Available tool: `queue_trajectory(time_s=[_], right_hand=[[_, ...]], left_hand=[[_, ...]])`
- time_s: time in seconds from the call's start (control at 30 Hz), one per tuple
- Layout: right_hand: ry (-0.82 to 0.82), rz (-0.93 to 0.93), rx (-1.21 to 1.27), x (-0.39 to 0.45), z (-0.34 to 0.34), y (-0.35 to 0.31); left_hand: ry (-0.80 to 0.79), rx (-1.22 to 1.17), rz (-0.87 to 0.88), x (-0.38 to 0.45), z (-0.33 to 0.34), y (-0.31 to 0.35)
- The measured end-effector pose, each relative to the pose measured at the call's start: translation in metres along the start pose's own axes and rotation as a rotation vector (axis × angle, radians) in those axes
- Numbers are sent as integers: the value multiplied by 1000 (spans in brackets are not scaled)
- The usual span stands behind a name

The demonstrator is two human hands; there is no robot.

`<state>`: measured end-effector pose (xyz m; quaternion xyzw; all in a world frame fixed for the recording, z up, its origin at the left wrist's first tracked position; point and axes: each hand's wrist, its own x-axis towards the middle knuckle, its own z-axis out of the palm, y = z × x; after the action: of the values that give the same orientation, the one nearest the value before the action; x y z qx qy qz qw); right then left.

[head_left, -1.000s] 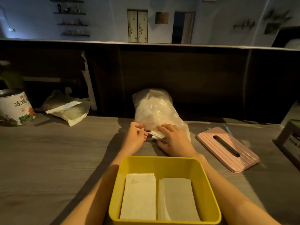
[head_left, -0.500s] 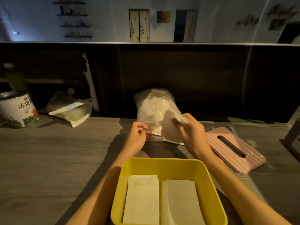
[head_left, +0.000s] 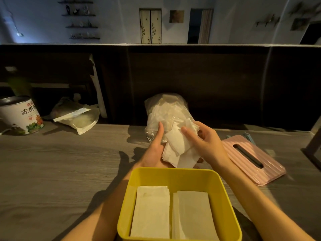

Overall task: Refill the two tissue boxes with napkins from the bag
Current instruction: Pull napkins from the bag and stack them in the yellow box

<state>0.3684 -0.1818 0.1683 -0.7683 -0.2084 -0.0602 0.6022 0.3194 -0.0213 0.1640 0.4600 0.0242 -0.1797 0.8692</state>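
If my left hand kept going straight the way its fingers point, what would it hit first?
Probably the plastic bag of napkins: the left hand points up and away, its fingertips already at the bag's lower front. Contact is hard to judge.

Two bare forearms are seen entering from the lower frame edge. No sleeves, rings or watch are worn. Left hand [head_left: 154,150] and right hand [head_left: 206,145] are ungloved, nails short.
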Motion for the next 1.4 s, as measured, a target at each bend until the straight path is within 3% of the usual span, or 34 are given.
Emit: queue_trajectory(time_s=[0.23,0.43,0.53,0.63,0.77,0.87,0.93,1.07,1.23,1.4], right_hand=[[-95,-58,-261,0,-4,2],[172,-138,-284,5,-7,13],[195,-159,-370,8,-16,15],[191,-134,-275,9,-25,4],[2,-26,34,4,-42,-17],[-225,32,197,1,-46,-26],[-273,5,114,0,-43,-26],[-91,-151,-486,5,-25,-6],[2,-145,-462,4,-15,2],[-14,-3,-429,5,-19,3]], left_hand=[[-7,186,-30,8,-17,0],[44,488,2,10,-28,-1],[42,500,1,8,-27,-1],[98,539,15,6,-26,1],[311,461,-88,20,-21,9],[288,319,-41,18,-16,9],[229,280,-30,13,-17,7],[133,185,-90,7,-20,6],[149,344,-53,9,-27,2],[133,254,-86,10,-23,5]])
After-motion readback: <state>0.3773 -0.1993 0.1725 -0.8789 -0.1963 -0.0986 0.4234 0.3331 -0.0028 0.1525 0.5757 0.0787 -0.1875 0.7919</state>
